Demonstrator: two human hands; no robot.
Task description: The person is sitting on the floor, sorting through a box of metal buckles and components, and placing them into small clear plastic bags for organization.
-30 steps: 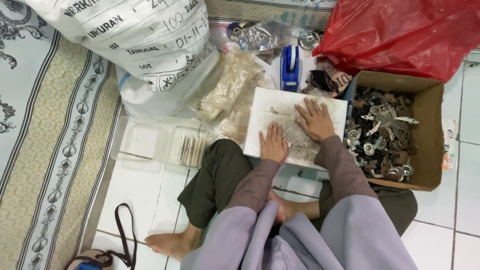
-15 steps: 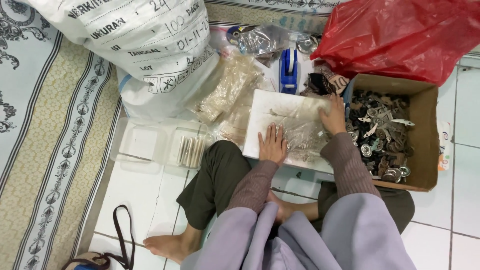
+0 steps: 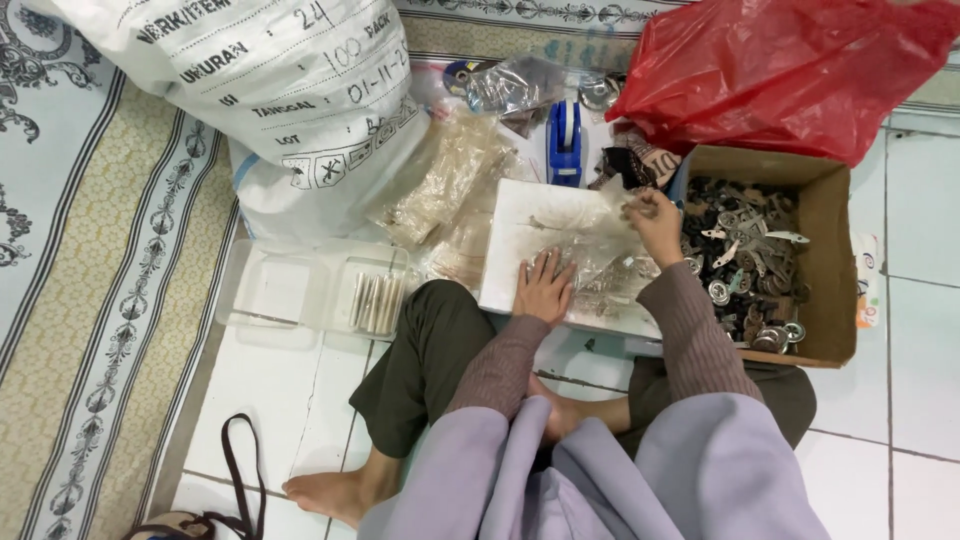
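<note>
1. Plastic bag (image 3: 600,262), clear and crumpled, lies on the white tray (image 3: 520,225) at the centre of the frame, its long axis running from lower left to upper right.
2. The left hand (image 3: 545,287) presses flat with spread fingers on the bag's lower-left end.
3. The right hand (image 3: 655,222) pinches the bag's upper-right edge, fingers pressed together, just beside the cardboard box (image 3: 835,250) of metal parts (image 3: 745,260).
4. A blue tape dispenser (image 3: 565,140) stands above the tray.

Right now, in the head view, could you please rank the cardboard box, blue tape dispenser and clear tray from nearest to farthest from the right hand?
1. Cardboard box, just right of the right hand.
2. Blue tape dispenser, up and left.
3. Clear tray, far left.
</note>
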